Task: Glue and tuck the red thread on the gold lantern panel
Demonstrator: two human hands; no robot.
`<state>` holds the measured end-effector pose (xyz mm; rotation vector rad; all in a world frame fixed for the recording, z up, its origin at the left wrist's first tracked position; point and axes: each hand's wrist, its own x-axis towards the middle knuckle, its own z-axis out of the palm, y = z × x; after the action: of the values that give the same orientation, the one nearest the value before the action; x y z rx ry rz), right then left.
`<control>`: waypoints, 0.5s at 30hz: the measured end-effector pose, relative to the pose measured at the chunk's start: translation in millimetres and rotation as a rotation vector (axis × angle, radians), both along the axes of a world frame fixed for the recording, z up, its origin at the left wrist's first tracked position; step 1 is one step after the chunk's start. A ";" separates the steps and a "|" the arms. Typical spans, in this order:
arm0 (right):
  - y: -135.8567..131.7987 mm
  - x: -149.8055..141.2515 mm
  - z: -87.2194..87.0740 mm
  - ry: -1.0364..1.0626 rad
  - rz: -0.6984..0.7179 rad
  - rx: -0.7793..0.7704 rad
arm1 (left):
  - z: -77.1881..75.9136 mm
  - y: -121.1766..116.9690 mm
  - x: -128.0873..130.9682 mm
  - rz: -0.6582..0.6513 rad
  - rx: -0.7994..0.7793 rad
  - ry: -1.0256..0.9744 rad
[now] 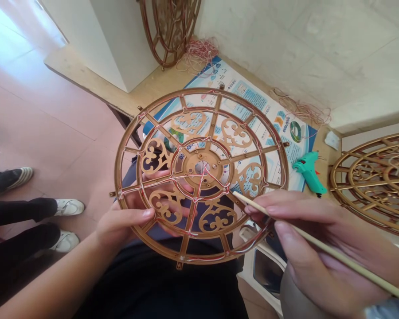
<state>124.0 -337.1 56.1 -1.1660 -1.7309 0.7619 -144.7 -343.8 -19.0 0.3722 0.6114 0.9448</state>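
Observation:
A round bronze-coloured openwork frame (216, 116) with spokes and scroll ornaments is tilted in front of me. Thin red and white wires run along its rings and some spokes, and several meet at the hub (189, 167). My left hand (126, 223) grips its lower left, thumb on top and fingers beneath, partly seen through the gaps. My right hand (306, 239) pinches a thin pale wooden stick (339, 258). The stick's tip is at or close to a spoke right of the hub, near a wire; contact is not certain.
A teal glue gun (310, 173) lies right of the frame on a printed poster (249, 95). Similar frames stand at the top (148, 29) and right (339, 177). Tangled wire bundles (202, 49) lie by the wall. Another person's shoes (68, 207) are on the floor at left.

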 end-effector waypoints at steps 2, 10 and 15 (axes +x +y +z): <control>0.3 1.1 -3.4 -0.094 0.014 0.071 | 2.5 -3.7 -2.8 -0.015 0.077 -0.016; 9.2 2.7 -2.4 -0.218 0.112 0.167 | 16.9 -22.6 -7.2 0.080 -0.107 0.142; 8.9 5.0 -1.3 -0.342 0.141 0.184 | 15.4 -28.6 -9.0 0.067 -0.030 0.167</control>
<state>129.0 -328.2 54.8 -1.1023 -2.1361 0.4901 -153.7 -372.5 -3.6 0.4085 0.7932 0.9743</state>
